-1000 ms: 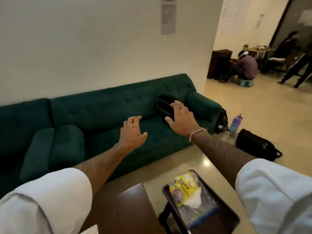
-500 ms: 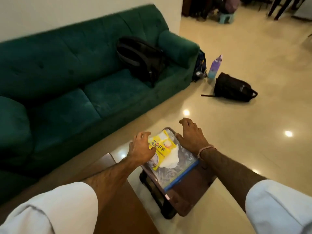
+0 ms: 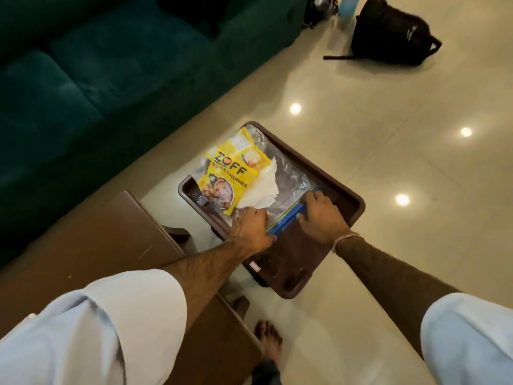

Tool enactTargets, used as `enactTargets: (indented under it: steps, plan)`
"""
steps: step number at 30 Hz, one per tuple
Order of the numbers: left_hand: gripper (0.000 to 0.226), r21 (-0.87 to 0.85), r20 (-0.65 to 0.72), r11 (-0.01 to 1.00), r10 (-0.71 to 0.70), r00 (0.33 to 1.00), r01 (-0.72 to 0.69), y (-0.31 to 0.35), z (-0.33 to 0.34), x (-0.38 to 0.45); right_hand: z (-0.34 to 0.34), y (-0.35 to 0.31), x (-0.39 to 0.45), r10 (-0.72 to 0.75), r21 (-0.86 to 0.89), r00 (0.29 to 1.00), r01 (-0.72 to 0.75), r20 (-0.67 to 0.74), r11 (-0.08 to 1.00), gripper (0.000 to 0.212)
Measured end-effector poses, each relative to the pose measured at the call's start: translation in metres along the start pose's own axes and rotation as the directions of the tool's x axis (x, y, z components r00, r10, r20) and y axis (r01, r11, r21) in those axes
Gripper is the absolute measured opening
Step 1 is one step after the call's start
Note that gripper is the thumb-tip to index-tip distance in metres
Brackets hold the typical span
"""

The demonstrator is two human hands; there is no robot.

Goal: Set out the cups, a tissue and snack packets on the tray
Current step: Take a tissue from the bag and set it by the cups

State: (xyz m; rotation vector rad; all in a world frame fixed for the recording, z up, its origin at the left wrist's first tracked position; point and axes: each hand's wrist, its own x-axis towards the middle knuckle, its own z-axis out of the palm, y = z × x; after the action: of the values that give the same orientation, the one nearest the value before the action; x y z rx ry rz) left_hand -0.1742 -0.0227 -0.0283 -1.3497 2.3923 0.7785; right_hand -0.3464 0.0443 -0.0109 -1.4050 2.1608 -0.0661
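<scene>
A brown plastic tray point(image 3: 294, 262) rests on a small stool over the tiled floor. On it lies a clear zip bag point(image 3: 288, 184) with a blue seal strip point(image 3: 286, 220). Inside the bag I see a yellow ZOFF snack packet point(image 3: 230, 173) and a white tissue point(image 3: 263, 190). My left hand point(image 3: 251, 229) presses on the bag's near left corner. My right hand point(image 3: 322, 215) grips the blue seal end, fingers curled over it. No cups are visible.
A brown wooden table point(image 3: 116, 245) stands at the left, beside the tray. A dark green sofa point(image 3: 83, 79) fills the upper left. A black backpack point(image 3: 394, 31) lies on the floor at the upper right. My bare foot point(image 3: 269, 340) shows below the tray.
The view has tilted down from the sofa to the tray. Both hands came back from the bag's far end to its near blue seal edge.
</scene>
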Motion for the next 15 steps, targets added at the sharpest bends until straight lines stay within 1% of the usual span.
enactTargets:
  steps: [3, 5, 6, 8, 9, 11, 13, 15]
  plan:
    - [0.043, 0.011, -0.015, 1.0, -0.007, 1.0, 0.007, 0.0, 0.013, 0.007, 0.022, 0.01, -0.002, -0.006, 0.06, 1.0, 0.005, 0.026, 0.998, 0.025]
    - [0.023, -0.046, -0.021, 0.999, -0.02, 1.0, 0.019, 0.001, 0.014, 0.009, 0.032, 0.013, -0.003, 0.0, 0.1, 1.0, -0.001, 0.006, 0.995, 0.017]
    - [0.016, -0.084, -0.021, 0.996, -0.038, 0.999, 0.036, 0.001, 0.014, 0.009, 0.036, 0.014, -0.004, 0.007, 0.115, 1.0, -0.007, -0.007, 0.993, 0.017]
    - [0.012, -0.147, -0.037, 0.986, -0.078, 0.996, 0.071, 0.001, 0.012, 0.008, 0.04, 0.013, -0.004, 0.033, 0.16, 0.999, -0.028, -0.029, 0.987, 0.02]
    - [0.012, -0.183, -0.067, 0.98, -0.091, 0.994, 0.077, 0.001, 0.012, 0.007, 0.041, 0.01, -0.004, 0.053, 0.196, 0.998, -0.043, -0.044, 0.98, 0.022]
    - [0.008, -0.263, -0.178, 0.964, -0.086, 0.98, 0.037, -0.001, 0.013, 0.003, 0.042, 0.004, -0.003, 0.092, 0.309, 0.993, -0.066, -0.069, 0.949, 0.025]
    - [0.005, -0.321, -0.304, 0.945, -0.046, 0.952, -0.057, 0.0, 0.013, -0.002, 0.042, -0.004, 0.001, 0.165, 0.504, 0.984, -0.111, -0.065, 0.857, 0.026]
    - [0.005, -0.371, -0.395, 0.918, -0.02, 0.918, -0.14, 0.001, 0.011, -0.009, 0.044, -0.017, 0.011, 0.247, 0.689, 0.969, -0.171, -0.011, 0.705, 0.026]
